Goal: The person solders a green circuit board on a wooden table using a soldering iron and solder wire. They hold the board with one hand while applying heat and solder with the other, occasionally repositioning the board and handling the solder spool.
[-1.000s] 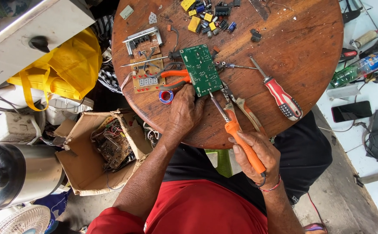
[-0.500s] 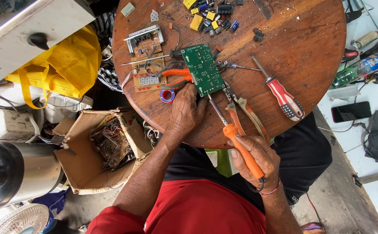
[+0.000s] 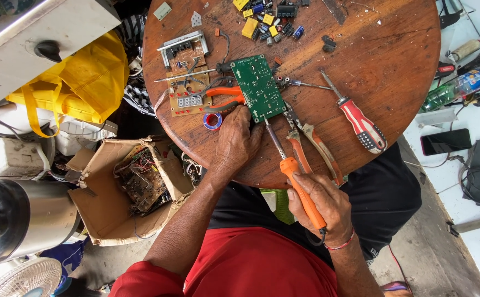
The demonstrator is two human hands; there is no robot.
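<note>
Soldering is underway: we are steadying the green circuit board (image 3: 258, 88) with our left hand (image 3: 235, 144), our right hand (image 3: 323, 204) gripping the orange soldering iron (image 3: 298, 184), tip at its edge.

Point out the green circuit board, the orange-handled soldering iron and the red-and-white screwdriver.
green circuit board (image 3: 257, 87): head view, middle of its face.
orange-handled soldering iron (image 3: 300, 187): head view, on the orange handle above the right hand.
red-and-white screwdriver (image 3: 363, 125): head view, on its striped handle.

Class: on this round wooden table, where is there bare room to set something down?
Bare wood lies right of the component pile, above the red-handled screwdriver. It is crowded around the green board, where the left hand rests beside pliers.
</note>
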